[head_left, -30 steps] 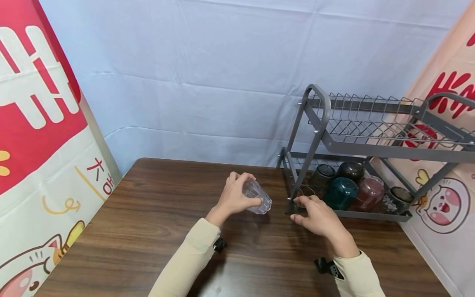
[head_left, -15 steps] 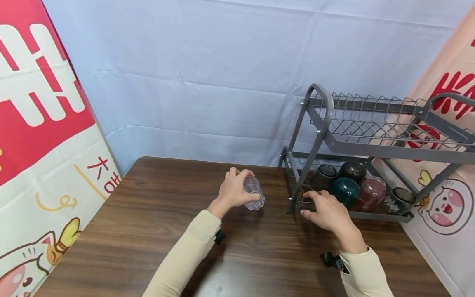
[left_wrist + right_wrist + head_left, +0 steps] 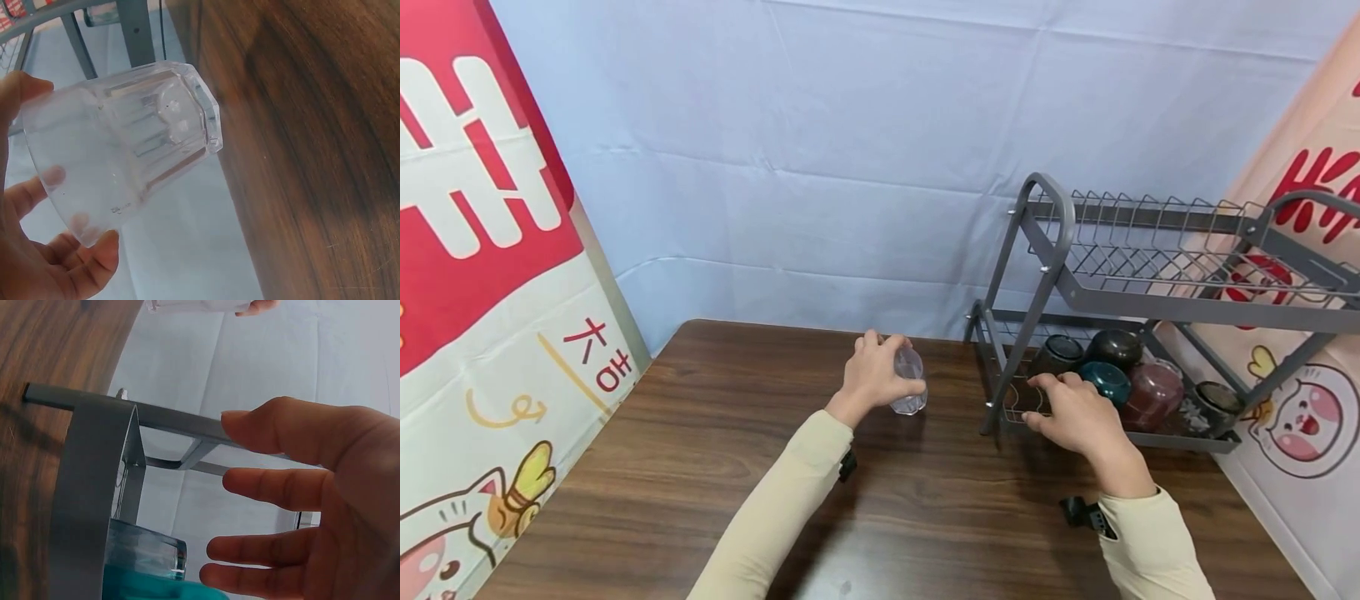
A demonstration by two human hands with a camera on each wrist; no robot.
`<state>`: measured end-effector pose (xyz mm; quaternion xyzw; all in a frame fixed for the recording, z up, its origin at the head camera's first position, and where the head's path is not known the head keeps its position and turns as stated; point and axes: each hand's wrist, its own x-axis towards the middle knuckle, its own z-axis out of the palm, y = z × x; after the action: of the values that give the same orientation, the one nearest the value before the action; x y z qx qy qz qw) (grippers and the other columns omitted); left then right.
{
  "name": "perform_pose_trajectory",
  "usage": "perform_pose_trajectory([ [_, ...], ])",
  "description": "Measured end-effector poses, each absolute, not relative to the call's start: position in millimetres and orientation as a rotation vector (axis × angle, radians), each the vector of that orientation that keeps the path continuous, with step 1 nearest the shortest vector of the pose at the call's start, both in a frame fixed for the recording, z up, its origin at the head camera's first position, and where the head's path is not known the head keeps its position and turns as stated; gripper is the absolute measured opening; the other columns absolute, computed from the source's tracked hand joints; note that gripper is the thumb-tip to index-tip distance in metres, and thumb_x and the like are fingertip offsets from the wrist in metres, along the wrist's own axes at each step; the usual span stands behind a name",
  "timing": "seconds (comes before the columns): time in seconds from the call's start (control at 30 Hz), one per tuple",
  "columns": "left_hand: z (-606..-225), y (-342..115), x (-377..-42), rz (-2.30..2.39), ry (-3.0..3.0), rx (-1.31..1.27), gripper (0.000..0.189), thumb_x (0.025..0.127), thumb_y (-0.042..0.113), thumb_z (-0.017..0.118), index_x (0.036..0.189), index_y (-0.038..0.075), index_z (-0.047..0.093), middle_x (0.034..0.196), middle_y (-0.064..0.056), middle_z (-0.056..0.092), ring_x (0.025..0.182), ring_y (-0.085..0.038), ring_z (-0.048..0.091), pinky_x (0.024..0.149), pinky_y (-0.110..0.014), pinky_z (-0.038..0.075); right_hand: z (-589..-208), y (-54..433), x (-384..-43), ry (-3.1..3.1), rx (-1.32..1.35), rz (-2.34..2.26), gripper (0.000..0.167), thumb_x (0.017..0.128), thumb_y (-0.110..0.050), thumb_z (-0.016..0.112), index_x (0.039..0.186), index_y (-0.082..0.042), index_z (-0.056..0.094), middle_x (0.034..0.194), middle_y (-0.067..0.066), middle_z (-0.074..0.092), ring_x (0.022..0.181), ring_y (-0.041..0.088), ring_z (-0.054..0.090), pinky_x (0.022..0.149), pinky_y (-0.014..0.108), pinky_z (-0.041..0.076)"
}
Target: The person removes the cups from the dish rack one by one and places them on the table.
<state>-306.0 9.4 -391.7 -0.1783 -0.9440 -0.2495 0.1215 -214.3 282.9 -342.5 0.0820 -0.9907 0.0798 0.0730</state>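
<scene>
Across the front of the desk, two pale sleeves with small black cameras at the wrists. Just past the right sleeve, the right hand: spread wide, holding nothing, thumb well apart from the fingers, by the front left of the lower shelf. Touching the shelf or not, cannot tell.

Beyond the left sleeve, the left hand, curled round the broad upper end of a clear glass, thumb on one side and fingers on the other. Faceted bottom downward, above or on the desk (hard to tell which), left of the dish rack and well apart from the other glasses.

By judgement, midway through moving the clear glass; whether toward the shelf or away from it, impossible to say. For the next move, probably best to grip the smooth sides firmly, bring the bottom level and steer clear of the rack's front post.

Farther in, on the lower shelf, a teal glass, a red glass and a patterned glass, with two dark glasses behind. Farthest off, a creased pale-blue cloth.
</scene>
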Motion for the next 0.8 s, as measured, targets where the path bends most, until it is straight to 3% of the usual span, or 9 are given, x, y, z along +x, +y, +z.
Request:
perform_pose_trajectory([
  [0.23,-394,11,-314,-0.718,-2.757,-0.497,0.06,0.068,0.052,0.069,0.12,0.025,0.056,0.11,-0.012,0.039,0.088,-0.024,0.037,0.056,-0.034,0.042,-337,287,-218,-2.966,0.232,0.238,0.052,0.079,-0.027,0.072,0.12,0.001,0.056,0.115,0.035,0.044,0.1,0.052,0.044,0.07,0.063,0.041],
  [0.8,-400,12,-332,-0.631,-2.804,-0.452,0.065,0.069,0.054,0.07,0.125,0.022,0.056,0.113,-0.013,0.038,0.092,-0.026,0.036,0.059,-0.036,0.045,-327,298,-226,-2.876,0.157,0.134,0.05,0.08,-0.022,0.069,0.121,0.002,0.054,0.119,0.037,0.038,0.102,0.056,0.037,0.066,0.063,0.039],
])
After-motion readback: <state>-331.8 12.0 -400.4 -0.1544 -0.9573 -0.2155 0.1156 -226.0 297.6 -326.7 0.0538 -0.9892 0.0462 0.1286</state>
